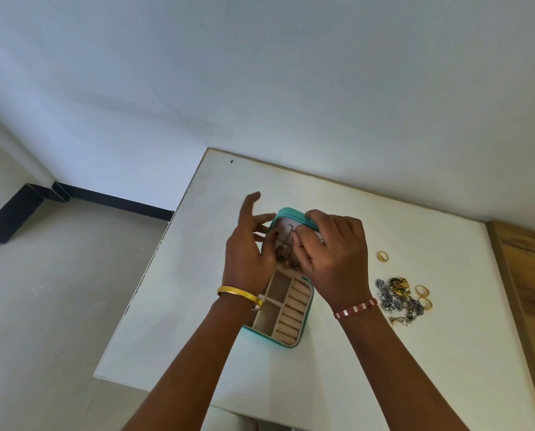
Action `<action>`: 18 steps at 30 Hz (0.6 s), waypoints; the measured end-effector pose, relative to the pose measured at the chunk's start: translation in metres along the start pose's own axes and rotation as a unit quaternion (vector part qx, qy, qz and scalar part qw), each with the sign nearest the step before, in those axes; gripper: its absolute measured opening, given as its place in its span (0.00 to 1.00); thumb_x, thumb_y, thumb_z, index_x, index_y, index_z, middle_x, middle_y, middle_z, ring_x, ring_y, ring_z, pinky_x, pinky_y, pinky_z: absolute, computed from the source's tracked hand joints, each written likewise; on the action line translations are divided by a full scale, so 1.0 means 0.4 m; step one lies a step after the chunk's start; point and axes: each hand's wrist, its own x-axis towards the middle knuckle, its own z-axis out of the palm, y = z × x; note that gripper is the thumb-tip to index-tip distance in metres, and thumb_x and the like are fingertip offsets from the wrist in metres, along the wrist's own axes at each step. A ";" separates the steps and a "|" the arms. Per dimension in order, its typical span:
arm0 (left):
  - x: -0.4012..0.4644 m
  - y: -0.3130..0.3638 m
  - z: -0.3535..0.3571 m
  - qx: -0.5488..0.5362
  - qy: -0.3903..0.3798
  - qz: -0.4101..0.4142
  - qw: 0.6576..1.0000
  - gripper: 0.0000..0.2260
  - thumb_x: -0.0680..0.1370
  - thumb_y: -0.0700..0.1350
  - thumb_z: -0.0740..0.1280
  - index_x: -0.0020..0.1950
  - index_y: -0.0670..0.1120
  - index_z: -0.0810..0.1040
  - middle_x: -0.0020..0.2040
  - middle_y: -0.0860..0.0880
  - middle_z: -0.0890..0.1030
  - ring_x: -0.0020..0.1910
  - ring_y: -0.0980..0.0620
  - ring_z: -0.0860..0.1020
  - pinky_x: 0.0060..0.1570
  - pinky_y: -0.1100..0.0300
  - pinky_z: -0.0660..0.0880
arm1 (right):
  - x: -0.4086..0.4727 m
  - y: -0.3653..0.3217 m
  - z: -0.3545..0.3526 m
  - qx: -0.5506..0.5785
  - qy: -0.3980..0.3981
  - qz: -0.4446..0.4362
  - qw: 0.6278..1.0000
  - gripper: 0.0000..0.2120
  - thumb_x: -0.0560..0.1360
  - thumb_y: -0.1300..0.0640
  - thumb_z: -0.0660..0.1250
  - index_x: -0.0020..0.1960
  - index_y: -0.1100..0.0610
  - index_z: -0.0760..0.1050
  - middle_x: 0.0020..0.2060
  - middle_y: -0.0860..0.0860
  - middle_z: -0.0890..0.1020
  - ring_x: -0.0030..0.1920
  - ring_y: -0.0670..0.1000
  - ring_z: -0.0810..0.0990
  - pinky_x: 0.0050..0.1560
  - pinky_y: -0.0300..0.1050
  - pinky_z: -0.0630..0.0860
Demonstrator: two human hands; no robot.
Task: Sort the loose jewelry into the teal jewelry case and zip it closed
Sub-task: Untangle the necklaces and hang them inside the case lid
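Teal jewelry case (305, 332) is seen open on the white table (179, 306), with its lid (291, 213) raised at the far side. Both hands are held at the inside of the lid. By the right hand (334, 259) a thin gold necklace (286, 244) is pinched between the curled fingers, and the top edge of the lid is covered by them. The left hand (247, 253) is placed beside the lid with its fingers spread and mostly straight; whether the chain is touched by its thumb cannot be told.

The compartments and ring rolls (291, 309) of the lower tray appear unfilled. A pile of loose jewelry (397, 298) and a separate gold ring (382, 256) are left on the table, well apart from the case at the right.

Some risks can be judged from here. The fine chain can be tangled if it is pulled too quickly, or it can slip down into the tray. The lid can be pushed backward by the pressing fingers, so the whole case can be shifted.
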 end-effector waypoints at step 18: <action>-0.011 -0.017 -0.003 0.035 -0.002 -0.006 0.999 0.19 0.74 0.33 0.64 0.64 0.44 0.73 0.58 0.45 0.79 0.55 0.52 0.75 0.57 0.64 0.70 | 0.012 -0.062 0.021 -0.075 0.015 0.110 0.991 0.04 0.70 0.57 0.71 0.41 0.57 0.77 0.49 0.56 0.82 0.51 0.54 0.71 0.57 0.57 0.64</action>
